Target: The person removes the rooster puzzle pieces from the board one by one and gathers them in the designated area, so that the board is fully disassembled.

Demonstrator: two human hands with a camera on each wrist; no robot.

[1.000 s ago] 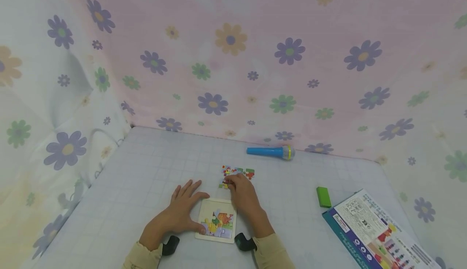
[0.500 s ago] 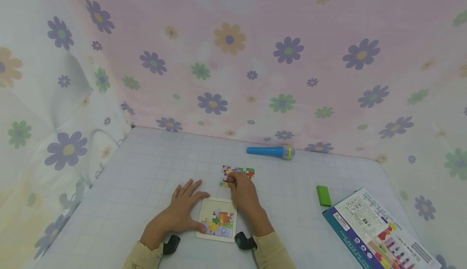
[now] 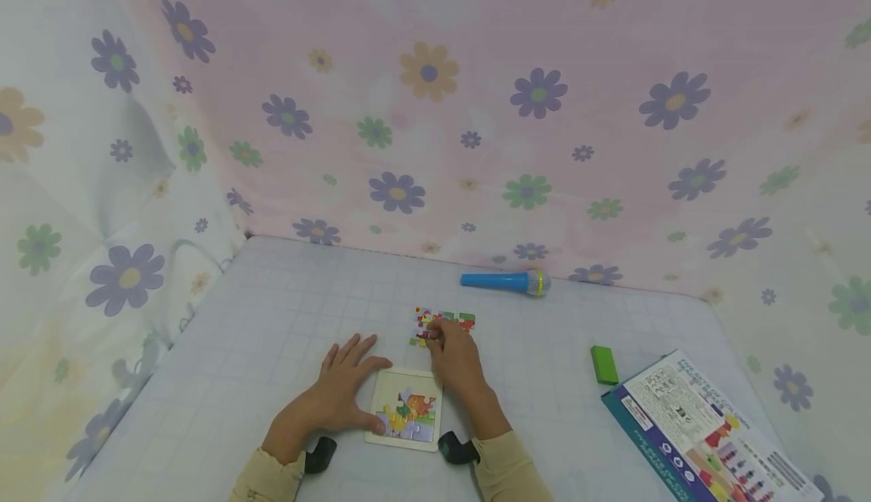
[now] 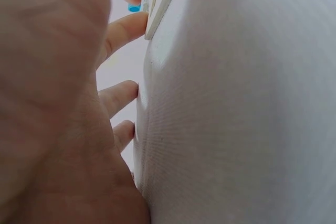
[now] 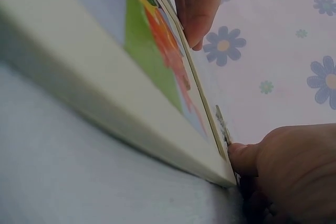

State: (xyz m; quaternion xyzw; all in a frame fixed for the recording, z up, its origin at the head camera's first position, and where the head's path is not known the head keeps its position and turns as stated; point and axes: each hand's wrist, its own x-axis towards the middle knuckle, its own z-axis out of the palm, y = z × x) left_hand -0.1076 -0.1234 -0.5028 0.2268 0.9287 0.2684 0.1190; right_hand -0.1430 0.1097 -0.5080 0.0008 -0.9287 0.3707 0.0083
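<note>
A square wooden jigsaw tray (image 3: 404,446) lies on the table in the head view, its lower part filled with joined picture pieces (image 3: 410,420). My left hand (image 3: 343,392) rests on its left side with fingers spread; the thumb touches the lower left and the index finger reaches the top left corner. Beyond the tray, my right hand (image 3: 457,358) is over a group of loose puzzle pieces (image 3: 423,316) and covers some of them. Thumb and fingertips come together on a puzzle piece (image 5: 221,121), seen nearly edge-on in the right wrist view.
A blue toy microphone (image 3: 503,283) lies near the table's back edge. To the right are a green block (image 3: 603,366) and a flat printed box (image 3: 708,430). Flowered cloth (image 3: 476,109) hangs behind and at the sides.
The fingertips of my right hand have shifted slightly right and away from me among the loose pieces. My left hand and the tray stay about where they were.
</note>
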